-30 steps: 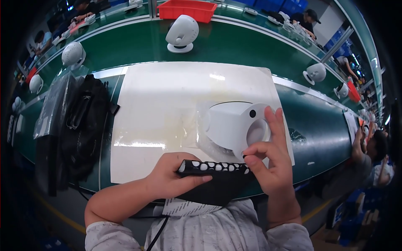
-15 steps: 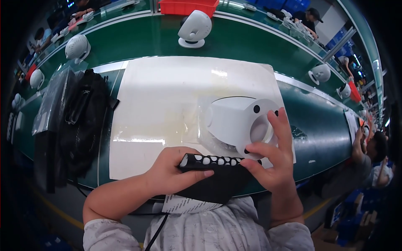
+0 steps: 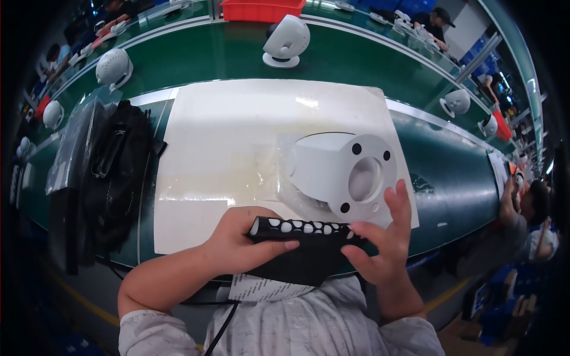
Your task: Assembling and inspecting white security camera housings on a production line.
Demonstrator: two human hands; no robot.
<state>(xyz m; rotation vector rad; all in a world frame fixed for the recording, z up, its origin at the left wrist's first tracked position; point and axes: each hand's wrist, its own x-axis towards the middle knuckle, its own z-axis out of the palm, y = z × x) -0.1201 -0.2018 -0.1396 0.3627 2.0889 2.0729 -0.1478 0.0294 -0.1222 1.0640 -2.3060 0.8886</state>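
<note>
My left hand point(image 3: 240, 240) is closed around a folded black sheet of round stick-on pads point(image 3: 306, 258). White round gaps show in a row along its upper edge. At that sheet's right end, my right hand point(image 3: 385, 249) has its index fingertip against the edge, thumb apart below, other fingers raised. Just beyond lies a white device with a round ring-shaped base point(image 3: 383, 178), on its side, base turned up toward me. Three black round pads sit on the base: two near the top point(image 3: 357, 149), one lower left point(image 3: 345, 207).
A pale board point(image 3: 214, 148) covers the table under the device. On the left are a black bag point(image 3: 122, 178) and clear plastic bags point(image 3: 77, 148). Similar white devices point(image 3: 287, 41) stand on the green belt point(image 3: 202, 56). A red bin point(image 3: 261, 10) is behind; people work farther off.
My right hand has moved off the base of the white device, down to the right end of the pad sheet. The lower pad on the base now shows uncovered. My left hand keeps its hold.
</note>
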